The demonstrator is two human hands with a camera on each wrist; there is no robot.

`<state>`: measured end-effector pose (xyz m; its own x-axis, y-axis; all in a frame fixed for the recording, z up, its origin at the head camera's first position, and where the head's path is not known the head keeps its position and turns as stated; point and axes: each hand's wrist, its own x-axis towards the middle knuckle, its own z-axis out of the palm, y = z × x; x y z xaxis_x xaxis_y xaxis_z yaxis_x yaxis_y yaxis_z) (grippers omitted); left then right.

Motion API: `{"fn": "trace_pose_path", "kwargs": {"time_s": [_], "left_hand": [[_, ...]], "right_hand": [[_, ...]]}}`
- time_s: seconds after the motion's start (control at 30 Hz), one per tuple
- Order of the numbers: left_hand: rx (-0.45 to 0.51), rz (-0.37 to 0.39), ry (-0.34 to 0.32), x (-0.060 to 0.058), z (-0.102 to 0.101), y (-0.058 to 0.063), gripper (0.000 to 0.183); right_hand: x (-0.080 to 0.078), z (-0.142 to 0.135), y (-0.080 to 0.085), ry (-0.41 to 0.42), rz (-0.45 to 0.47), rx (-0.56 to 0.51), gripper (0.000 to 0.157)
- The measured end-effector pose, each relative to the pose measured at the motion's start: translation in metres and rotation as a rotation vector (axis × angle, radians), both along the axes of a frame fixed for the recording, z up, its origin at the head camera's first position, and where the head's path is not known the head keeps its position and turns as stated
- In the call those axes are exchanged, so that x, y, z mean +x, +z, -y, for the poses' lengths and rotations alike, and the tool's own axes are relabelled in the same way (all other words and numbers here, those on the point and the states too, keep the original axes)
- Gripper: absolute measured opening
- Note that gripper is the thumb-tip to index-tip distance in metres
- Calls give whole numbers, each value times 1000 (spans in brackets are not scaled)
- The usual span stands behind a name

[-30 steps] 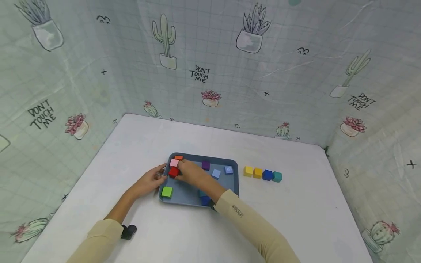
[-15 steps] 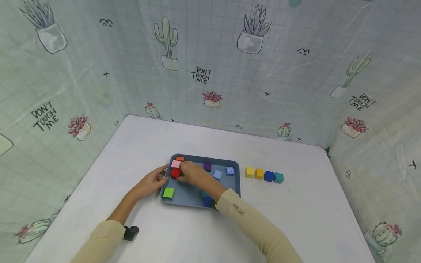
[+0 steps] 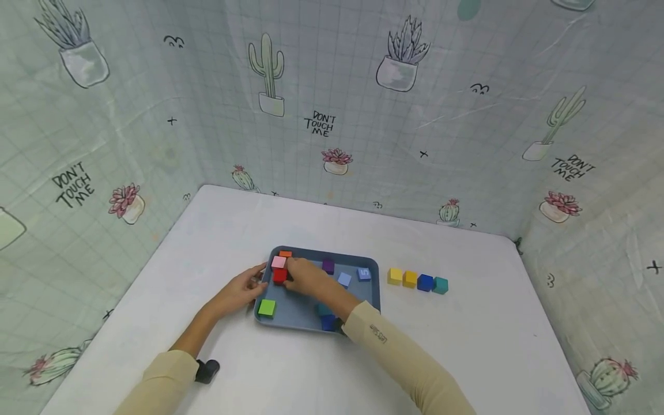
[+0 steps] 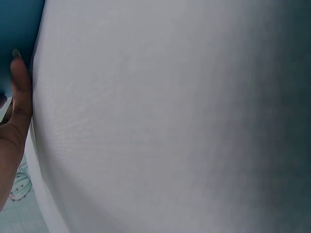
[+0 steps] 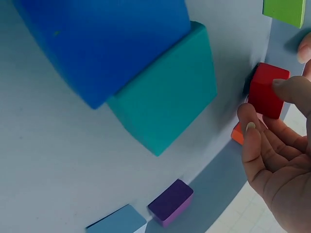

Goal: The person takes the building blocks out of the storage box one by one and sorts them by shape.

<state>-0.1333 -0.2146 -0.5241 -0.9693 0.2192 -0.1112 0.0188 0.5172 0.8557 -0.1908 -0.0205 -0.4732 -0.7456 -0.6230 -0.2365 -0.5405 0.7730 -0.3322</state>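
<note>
A blue-grey tray (image 3: 297, 311) holds several coloured cube blocks. At its left end, a red cube (image 3: 280, 277) sits just in front of a pink cube (image 3: 279, 263), with an orange block (image 3: 285, 253) behind. My right hand (image 3: 311, 278) reaches in from the right; in the right wrist view its thumb presses the red cube's face and the other fingers curl beside it, partly hiding the pink and orange blocks. My left hand (image 3: 238, 293) rests against the tray's left rim, fingers nearly straight along the outer wall in the left wrist view.
Inside the tray lie a green cube (image 3: 267, 308), a purple cube (image 3: 328, 266), two light blue cubes (image 3: 344, 280), a teal cube (image 5: 165, 92) and a dark blue cube (image 5: 107, 43). Yellow, orange, blue and teal cubes (image 3: 440, 285) form a row right of the tray.
The red cube has turned from a slanted position to lie squarely in line with the pink cube, under my right hand. My left hand stays at the rim. The head view has shifted slightly.
</note>
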Motion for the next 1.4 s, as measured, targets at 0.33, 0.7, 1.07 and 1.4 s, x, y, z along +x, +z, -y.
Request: {"fn": "trace_pose_path", "kwargs": {"time_s": [0.33, 0.7, 1.07, 1.4], "left_hand": [[-6, 14, 8, 2, -3, 3, 59], [-17, 18, 12, 3, -3, 3, 60], [-35, -5, 2, 1, -1, 2, 60], [-19, 27, 13, 3, -3, 6, 61]], "right_hand": [[0, -14, 6, -77, 117, -85, 41], [-6, -36, 13, -52, 74, -168, 35], [-12, -63, 19, -8, 48, -163, 33], [-14, -93, 20, -6, 49, -185, 35]]}}
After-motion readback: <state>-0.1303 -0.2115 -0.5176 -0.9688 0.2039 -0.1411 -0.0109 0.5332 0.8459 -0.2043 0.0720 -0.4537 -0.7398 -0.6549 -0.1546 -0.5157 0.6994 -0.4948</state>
